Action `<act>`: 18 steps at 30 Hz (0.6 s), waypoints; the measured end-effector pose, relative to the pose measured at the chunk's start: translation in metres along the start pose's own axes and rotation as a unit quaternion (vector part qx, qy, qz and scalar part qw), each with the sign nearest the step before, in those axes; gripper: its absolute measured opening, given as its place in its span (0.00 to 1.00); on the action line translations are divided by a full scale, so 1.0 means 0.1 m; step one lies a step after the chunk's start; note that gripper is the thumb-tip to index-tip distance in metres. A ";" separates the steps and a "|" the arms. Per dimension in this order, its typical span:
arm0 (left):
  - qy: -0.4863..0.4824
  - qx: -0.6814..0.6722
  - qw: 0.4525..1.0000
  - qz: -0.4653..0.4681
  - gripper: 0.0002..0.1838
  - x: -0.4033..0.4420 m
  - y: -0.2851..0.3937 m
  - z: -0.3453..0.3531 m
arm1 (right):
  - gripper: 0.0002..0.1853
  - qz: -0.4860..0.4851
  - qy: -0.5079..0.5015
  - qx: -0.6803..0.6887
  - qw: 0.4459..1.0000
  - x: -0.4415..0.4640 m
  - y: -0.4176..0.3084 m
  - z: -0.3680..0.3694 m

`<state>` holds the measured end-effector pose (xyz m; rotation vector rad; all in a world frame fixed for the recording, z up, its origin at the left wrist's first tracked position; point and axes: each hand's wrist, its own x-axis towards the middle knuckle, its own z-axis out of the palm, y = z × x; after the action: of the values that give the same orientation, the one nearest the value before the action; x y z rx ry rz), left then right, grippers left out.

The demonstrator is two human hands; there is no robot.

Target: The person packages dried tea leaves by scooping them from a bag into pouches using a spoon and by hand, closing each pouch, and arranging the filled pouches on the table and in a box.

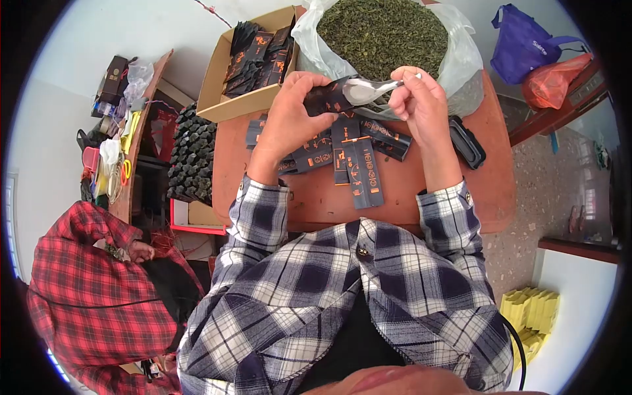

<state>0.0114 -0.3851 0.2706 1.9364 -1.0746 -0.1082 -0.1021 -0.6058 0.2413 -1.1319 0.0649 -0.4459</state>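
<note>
My left hand (289, 122) is wrapped round a black pouch with orange print (327, 99), held above the table. Between the fingers of my right hand (421, 99) is the handle of a metal spoon (365, 91), whose bowl lies at the pouch's mouth. What is inside the pouch is hidden. Just beyond both hands stands a clear plastic bag (464, 49) full of dried green tea leaves (382, 36). Several flat black pouches (362, 174) with orange print lie on the table below my hands.
A cardboard box (247, 105) of black packets stands at the table's back left. On the reddish table (454, 204), a black case (467, 143) lies at right. Stacked dark packets (191, 155) are left of the table. A person in a red plaid shirt (105, 296) sits at lower left.
</note>
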 end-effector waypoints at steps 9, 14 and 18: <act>0.060 0.127 0.989 0.052 0.26 0.00 0.08 0.12 | 0.15 -0.074 0.015 -0.172 0.982 -0.08 -0.10 0.15; 0.094 0.187 0.976 0.052 0.25 -0.01 0.18 0.28 | 0.15 -0.095 0.002 -0.222 0.970 -0.12 -0.11 0.20; 0.111 0.229 0.966 0.053 0.26 -0.01 0.19 0.32 | 0.15 -0.097 -0.009 -0.194 0.976 -0.13 -0.10 0.24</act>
<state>-0.0160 -0.4098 0.2654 2.2242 -1.1151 0.4439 -0.1106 -0.5838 0.2584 -1.5343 0.0262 -0.6135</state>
